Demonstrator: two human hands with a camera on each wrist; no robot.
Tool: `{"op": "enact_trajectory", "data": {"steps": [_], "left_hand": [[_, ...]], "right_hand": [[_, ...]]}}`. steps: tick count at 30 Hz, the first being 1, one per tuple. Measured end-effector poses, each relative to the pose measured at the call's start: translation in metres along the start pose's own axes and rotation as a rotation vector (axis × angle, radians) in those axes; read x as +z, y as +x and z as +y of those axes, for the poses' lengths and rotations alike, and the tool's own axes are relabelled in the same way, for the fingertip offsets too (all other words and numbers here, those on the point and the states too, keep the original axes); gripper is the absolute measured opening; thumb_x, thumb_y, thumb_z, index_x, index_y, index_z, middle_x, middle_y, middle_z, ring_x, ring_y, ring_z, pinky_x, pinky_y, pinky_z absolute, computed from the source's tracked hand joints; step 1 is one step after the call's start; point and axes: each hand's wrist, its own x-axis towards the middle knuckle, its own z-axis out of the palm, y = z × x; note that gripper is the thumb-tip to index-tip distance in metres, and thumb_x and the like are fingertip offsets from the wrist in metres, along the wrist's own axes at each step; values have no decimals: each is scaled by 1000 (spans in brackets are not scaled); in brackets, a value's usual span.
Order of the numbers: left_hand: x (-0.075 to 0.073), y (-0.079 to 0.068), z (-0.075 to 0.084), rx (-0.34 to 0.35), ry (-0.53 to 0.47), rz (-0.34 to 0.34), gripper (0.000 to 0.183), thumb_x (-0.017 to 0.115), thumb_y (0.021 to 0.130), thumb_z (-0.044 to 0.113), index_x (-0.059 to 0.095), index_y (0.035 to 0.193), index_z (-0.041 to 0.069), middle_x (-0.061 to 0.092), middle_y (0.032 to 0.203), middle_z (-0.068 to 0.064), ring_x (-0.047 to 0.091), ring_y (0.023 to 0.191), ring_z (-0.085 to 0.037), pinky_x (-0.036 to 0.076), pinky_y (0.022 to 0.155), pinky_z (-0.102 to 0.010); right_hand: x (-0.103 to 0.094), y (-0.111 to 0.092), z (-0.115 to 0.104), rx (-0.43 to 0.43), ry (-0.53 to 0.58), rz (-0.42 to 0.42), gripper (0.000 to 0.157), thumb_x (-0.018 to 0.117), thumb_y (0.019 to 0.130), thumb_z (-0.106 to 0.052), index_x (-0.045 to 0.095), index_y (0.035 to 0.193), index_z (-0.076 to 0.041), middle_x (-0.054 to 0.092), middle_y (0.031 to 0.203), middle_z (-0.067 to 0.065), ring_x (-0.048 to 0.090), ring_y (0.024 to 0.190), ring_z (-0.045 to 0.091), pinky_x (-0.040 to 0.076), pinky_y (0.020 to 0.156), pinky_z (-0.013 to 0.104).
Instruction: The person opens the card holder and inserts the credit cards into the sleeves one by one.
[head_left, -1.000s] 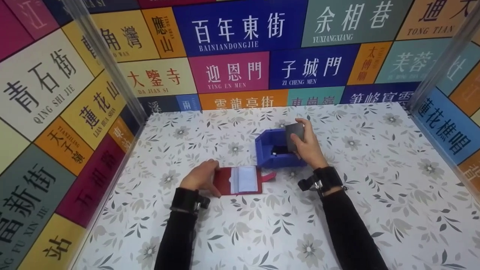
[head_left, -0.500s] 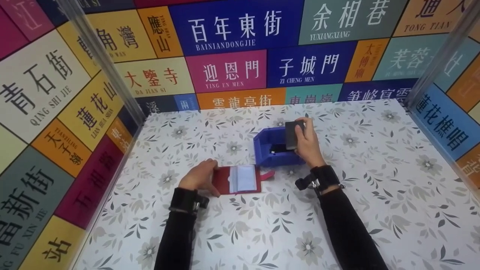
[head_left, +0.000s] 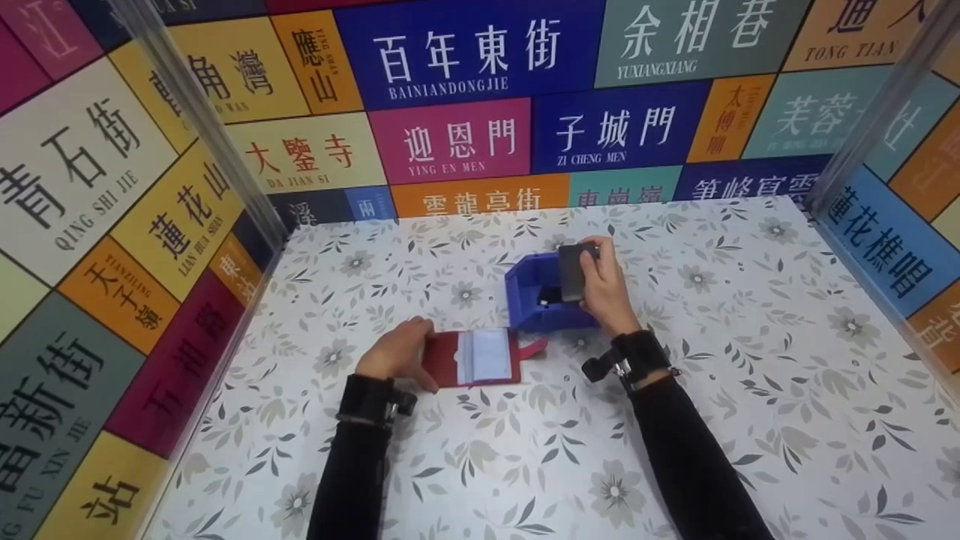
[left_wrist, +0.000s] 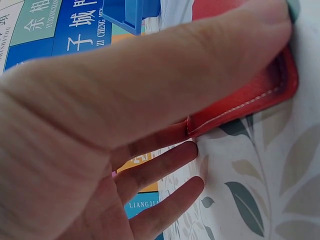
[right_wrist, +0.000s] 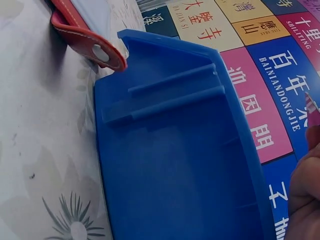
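Note:
A red card holder (head_left: 442, 358) lies spread on the table, with whitish sleeves (head_left: 491, 356) inside and a strap (head_left: 534, 349) at its right side. My left hand (head_left: 395, 351) holds its left end, the thumb across the red cover in the left wrist view and the index finger at its far corner. A flat dark grey, card-sized rectangle (head_left: 573, 274) is held upright by my right hand (head_left: 606, 285), over the right part of a blue bin (head_left: 517, 300). In the right wrist view, that hand (right_wrist: 305, 187) shows only at the right edge, with a pinkish edge of something in it.
The bin stands just behind and right of the card holder, the strap close to its front corner. A dark patch (head_left: 550, 295) shows inside it. Sign-printed walls (head_left: 465, 139) close off the back and sides of the flower-patterned table (head_left: 525, 457).
My right hand has shifted a little left with the grey rectangle, which has turned slightly. My left hand keeps its place on the card holder. The head view has moved slightly.

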Motion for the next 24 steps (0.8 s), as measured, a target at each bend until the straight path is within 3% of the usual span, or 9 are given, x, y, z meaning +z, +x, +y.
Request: {"op": "enact_trajectory", "data": {"steps": [5,9,12,14,16,19,21,24], "left_hand": [[0,0,0,-11,-2,-1,76,103,50,15,61,113,5,64,112,-11,58,100,-25,52,92,-42],[-3,-2,4,-8,-18,-1,81,103,52,20,61,120,5,63,118,-11,59,105,-25,52,96,-42],[-4,2,15,49,-39,59,77,98,68,26,59,132,6,61,130,-12,59,117,-28,51,103,-44],[0,9,27,120,-91,140,66,87,84,29,57,138,5,63,132,-13,61,119,-30,52,103,-45],[8,17,42,176,-234,211,49,70,100,28,55,140,5,67,126,-14,67,112,-29,55,97,-46],[20,26,61,222,-515,292,33,52,109,28,57,132,5,72,102,-14,69,83,-26,59,77,-46],[26,30,69,221,-684,325,28,49,111,27,57,123,3,68,89,-14,64,68,-23,57,65,-45],[32,33,73,202,-807,370,21,51,109,23,55,114,2,65,86,-10,56,61,-15,52,55,-35]], "right_hand": [[12,-3,0,16,40,-27,33,36,113,-34,40,138,-14,51,85,11,49,53,16,40,40,25],[33,-8,-1,3,-4,-47,31,37,113,-28,41,139,-12,54,90,14,51,50,17,42,38,27],[54,-15,-4,-49,-61,-68,29,38,112,-23,43,137,-9,56,98,18,54,53,21,46,37,31],[67,-20,-6,-114,-101,-85,27,39,112,-20,44,135,-7,59,103,19,59,65,22,51,48,31],[79,-26,-7,-165,-113,-106,26,40,112,-18,44,133,-5,61,105,20,61,73,24,54,56,33],[94,-34,-8,-223,-136,-121,25,40,112,-16,43,132,-2,64,106,20,63,86,25,54,73,33],[102,-39,-8,-225,-127,-133,25,40,112,-17,42,132,-3,65,104,20,65,82,27,56,67,35],[110,-44,-7,-220,-137,-140,26,39,112,-16,42,133,-1,64,108,21,64,91,29,55,77,38]]}}
